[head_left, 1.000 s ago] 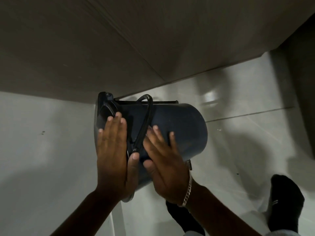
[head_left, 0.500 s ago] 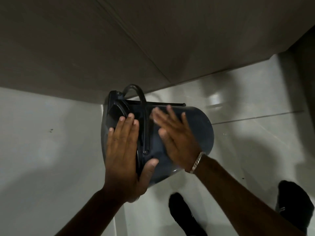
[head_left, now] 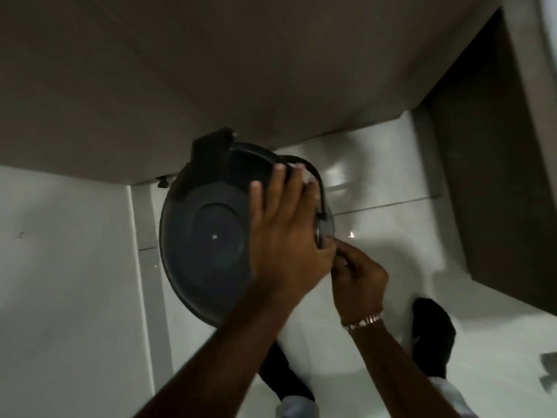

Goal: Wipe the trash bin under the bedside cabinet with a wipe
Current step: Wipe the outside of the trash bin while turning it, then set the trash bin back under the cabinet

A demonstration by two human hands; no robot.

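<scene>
bin: the dark trash bin is being held up off the pale floor, round face toward the camera
left hand: fingers are lying spread, flat on it
right hand: curling at its lower right rim beside the wire handle; grip unclear
wipe: can't tell

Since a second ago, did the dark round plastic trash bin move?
Yes. The dark round plastic trash bin has turned: against the brown cabinet panel, its curved side faced the camera before, now a flat round end does.
</scene>
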